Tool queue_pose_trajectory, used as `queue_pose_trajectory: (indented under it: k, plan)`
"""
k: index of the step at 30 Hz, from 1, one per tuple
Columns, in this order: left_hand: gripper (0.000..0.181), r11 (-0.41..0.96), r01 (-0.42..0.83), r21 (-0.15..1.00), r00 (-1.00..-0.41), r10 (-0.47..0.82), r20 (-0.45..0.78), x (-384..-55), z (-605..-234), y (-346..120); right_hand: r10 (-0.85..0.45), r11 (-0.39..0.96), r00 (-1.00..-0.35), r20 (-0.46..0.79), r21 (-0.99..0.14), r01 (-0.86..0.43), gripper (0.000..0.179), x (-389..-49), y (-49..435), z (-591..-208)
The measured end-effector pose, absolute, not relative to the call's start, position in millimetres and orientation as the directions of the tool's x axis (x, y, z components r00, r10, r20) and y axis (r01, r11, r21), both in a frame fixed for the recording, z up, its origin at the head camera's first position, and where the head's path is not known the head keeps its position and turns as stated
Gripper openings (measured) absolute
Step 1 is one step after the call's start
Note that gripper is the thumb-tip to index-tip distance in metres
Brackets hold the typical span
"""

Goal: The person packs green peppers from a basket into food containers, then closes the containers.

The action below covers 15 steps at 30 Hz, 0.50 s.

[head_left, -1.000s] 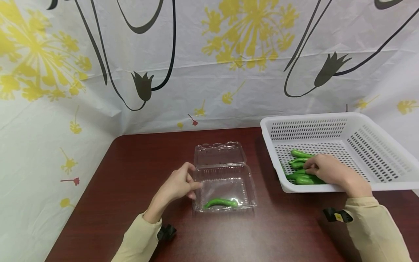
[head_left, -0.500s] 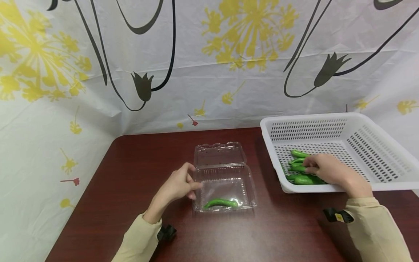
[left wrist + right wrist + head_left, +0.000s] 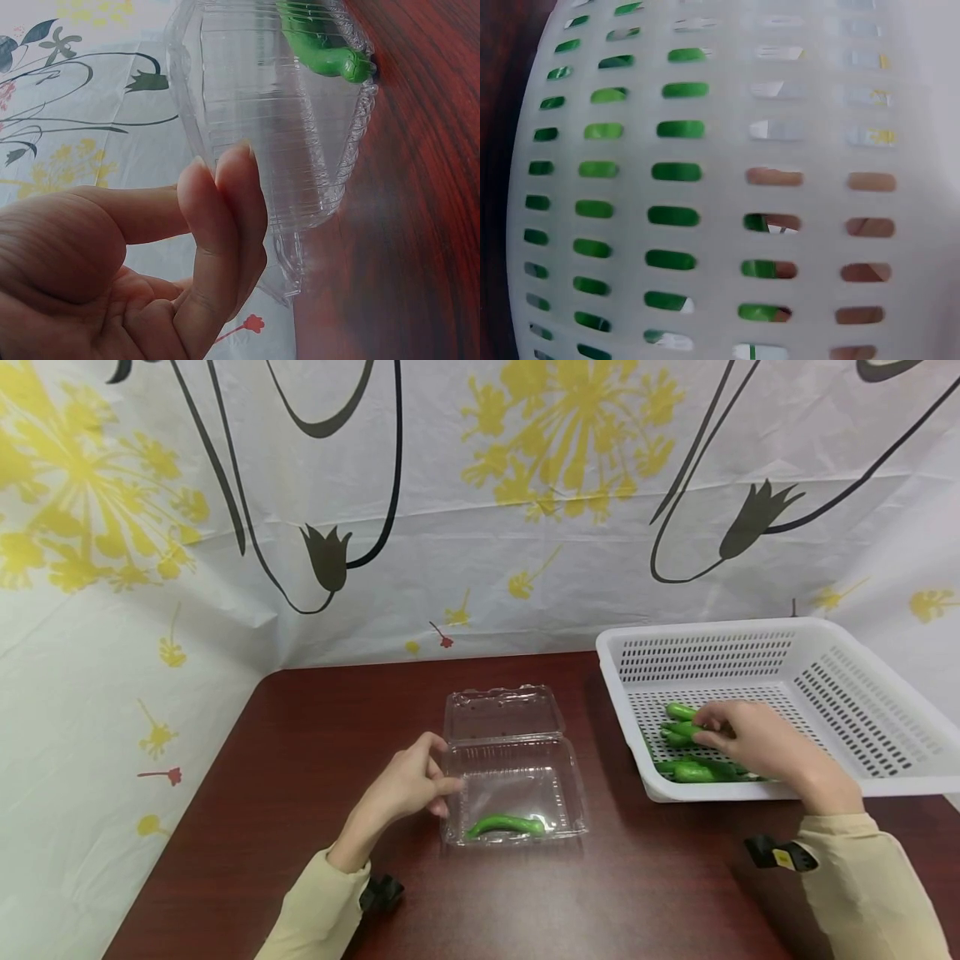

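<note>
A clear plastic clamshell container (image 3: 510,777) lies with its lid folded back, and one green chili pepper (image 3: 506,825) rests along its near side. My left hand (image 3: 408,781) pinches the container's left rim, thumb over the edge and fingers outside. The left wrist view shows the fingertips right at the clear wall. On the right, my right hand (image 3: 765,739) reaches into the white basket (image 3: 810,787) with curled fingers around the end of a green chili pepper (image 3: 678,737). From the right wrist, the basket's slotted wall mostly hides that hand.
More green chili peppers (image 3: 697,770) lie along the basket's near-left side. The dark red wooden table (image 3: 585,893) runs back to a white patterned cloth (image 3: 487,568) hanging behind.
My right hand has shifted slightly right and away from me. Peppers at its fingertips moved toward the far side, widening a gap to the nearest ones. The left hand and container stayed put.
</note>
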<state>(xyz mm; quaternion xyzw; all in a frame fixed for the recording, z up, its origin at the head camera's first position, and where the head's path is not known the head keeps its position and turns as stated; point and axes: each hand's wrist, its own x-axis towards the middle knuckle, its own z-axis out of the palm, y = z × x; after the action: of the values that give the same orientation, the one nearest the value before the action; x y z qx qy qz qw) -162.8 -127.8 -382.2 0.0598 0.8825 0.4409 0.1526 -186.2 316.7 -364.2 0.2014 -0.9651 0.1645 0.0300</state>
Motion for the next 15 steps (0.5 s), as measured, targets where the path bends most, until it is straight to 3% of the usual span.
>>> queue_pose_trajectory:
  k: [15]
  plan:
    - [0.051,0.601,-0.027,0.799,-0.95,0.232,-0.207,-163.2,-383.6,-128.3,-0.379,0.864,-0.907,0.184,-0.281,-0.418,0.014,-183.6,311.9,-356.8]
